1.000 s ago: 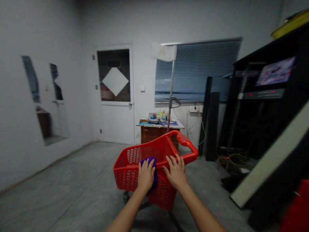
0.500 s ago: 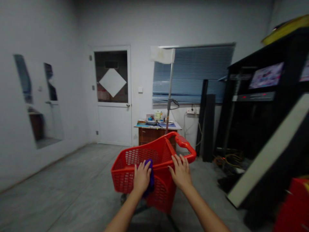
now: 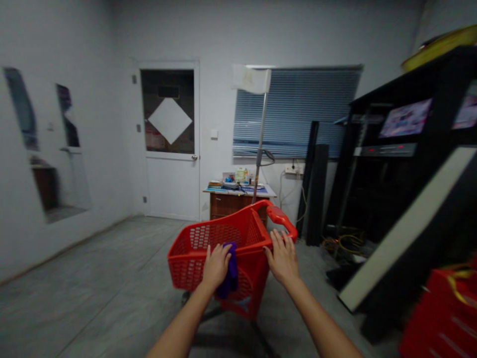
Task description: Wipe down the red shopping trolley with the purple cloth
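Note:
A red plastic shopping cart point(image 3: 219, 233) with a mesh basket stands in front of me on wheels, its red handle point(image 3: 279, 215) at the far end. My left hand point(image 3: 216, 267) lies on the near rim, pressing a purple cloth point(image 3: 232, 272) against the basket's side. My right hand point(image 3: 282, 257) rests on the rim close to the handle, its fingers spread. The cart's lower frame is mostly hidden below the basket.
A wooden desk point(image 3: 234, 205) with small items stands behind the cart beside a metal pole point(image 3: 261, 129). A white door point(image 3: 169, 184) is beyond it. Black equipment shelves point(image 3: 406, 124), tangled cables point(image 3: 343, 243) and a red crate point(image 3: 443, 318) are to the right.
The view has swung, so the room and cart sit further left. More of the red crate shows at lower right. Both hands remain on the cart, and the cloth stays under my left hand.

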`<action>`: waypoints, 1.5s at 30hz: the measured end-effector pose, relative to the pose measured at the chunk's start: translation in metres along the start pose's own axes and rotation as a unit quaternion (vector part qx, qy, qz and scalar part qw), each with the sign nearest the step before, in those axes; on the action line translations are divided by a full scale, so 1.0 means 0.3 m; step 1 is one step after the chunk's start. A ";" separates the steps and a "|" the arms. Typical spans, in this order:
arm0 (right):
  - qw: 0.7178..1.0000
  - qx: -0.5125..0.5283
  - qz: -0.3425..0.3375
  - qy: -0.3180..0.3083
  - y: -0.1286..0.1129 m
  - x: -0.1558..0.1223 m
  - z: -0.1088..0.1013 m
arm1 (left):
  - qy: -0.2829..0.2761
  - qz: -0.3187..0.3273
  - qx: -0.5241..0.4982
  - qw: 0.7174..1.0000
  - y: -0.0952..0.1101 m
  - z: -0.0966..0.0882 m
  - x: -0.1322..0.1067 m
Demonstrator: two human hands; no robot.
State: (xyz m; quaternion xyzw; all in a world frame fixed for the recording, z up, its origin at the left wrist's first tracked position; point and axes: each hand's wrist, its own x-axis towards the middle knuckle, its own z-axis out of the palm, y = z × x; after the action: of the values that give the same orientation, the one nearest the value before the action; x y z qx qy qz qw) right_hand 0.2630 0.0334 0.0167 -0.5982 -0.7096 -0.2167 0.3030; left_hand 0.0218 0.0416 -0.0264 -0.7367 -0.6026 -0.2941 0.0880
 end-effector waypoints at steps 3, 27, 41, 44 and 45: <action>1.000 0.006 0.010 0.009 -0.006 0.000 0.011 | 0.008 -0.025 0.016 1.000 0.027 0.006 -0.003; 1.000 0.015 0.008 -0.025 -0.100 0.006 0.005 | 0.024 0.031 -0.056 0.998 0.202 -0.001 0.063; 0.996 0.028 0.044 0.074 -0.025 -0.013 0.040 | 0.011 0.030 -0.070 0.997 0.211 -0.027 0.047; 0.997 0.035 0.031 0.055 -0.021 -0.020 0.014 | 0.010 0.069 -0.092 0.993 0.267 -0.032 0.061; 0.998 0.039 0.022 0.041 -0.010 -0.018 0.000 | 0.008 0.072 -0.091 0.993 0.252 -0.030 0.061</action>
State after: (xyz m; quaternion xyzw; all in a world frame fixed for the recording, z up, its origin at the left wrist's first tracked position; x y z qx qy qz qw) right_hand 0.2607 0.0291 0.0131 -0.5924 -0.6908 -0.2066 0.3593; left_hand 0.0917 0.0330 0.0077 -0.7809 -0.5175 -0.3468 0.0462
